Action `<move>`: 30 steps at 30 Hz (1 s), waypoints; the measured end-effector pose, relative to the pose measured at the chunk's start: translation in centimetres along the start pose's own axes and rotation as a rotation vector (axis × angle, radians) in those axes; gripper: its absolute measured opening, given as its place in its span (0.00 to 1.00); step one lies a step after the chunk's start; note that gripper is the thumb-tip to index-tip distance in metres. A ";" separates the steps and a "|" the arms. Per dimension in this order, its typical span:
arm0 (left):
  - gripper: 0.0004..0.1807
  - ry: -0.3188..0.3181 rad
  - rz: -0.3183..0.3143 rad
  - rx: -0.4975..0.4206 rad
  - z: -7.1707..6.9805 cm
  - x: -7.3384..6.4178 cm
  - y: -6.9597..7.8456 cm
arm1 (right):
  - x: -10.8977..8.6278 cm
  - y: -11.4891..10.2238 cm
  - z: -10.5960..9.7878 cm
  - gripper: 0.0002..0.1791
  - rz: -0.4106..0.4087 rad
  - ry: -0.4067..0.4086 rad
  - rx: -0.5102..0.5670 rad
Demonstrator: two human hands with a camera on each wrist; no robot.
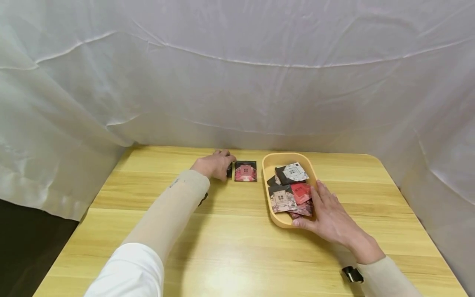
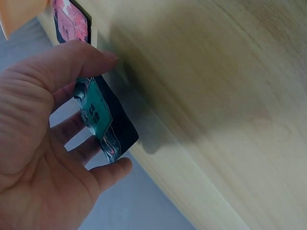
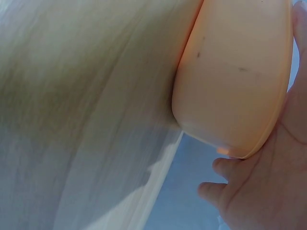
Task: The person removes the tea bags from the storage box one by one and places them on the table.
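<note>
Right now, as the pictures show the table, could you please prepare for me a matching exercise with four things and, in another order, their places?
Things:
1. Teal-labelled packet
2. Pink-labelled packet
3. White-labelled packet
4. Right hand

Places:
A. Inside the tray
B. Touching the tray's rim
C. Held by the left hand
D. On the table, between left hand and tray

Pairs: 1-C; 2-D; 3-A; 4-B

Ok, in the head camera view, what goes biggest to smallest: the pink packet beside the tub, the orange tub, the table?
1. Table, easily biggest
2. Orange tub
3. Pink packet, smallest
</note>
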State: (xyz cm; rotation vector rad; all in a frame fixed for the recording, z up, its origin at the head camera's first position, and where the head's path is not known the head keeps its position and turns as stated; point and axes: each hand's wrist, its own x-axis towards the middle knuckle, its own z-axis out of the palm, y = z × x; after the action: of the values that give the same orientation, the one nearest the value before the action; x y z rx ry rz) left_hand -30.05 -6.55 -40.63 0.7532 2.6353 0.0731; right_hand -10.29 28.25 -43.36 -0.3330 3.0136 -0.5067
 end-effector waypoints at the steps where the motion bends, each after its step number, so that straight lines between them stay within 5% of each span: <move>1: 0.49 -0.003 -0.002 -0.001 0.1 0.1 0.0 | 0.0 0.0 0.0 0.70 0.000 0.000 0.000; 22: 0.51 -0.046 -0.003 -0.083 0.3 0.3 -0.5 | 0.3 -0.2 0.0 0.71 0.011 -0.002 -0.006; 30: 0.40 0.095 0.042 -0.057 -1.6 -0.2 1.5 | 0.6 -0.2 0.1 0.70 0.012 -0.002 -0.012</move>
State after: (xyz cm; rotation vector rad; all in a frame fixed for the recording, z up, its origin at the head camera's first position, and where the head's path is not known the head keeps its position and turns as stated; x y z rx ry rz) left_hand -29.77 -5.33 -38.86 0.8048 2.6948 0.1993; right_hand -10.81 27.94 -43.42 -0.3159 3.0162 -0.4877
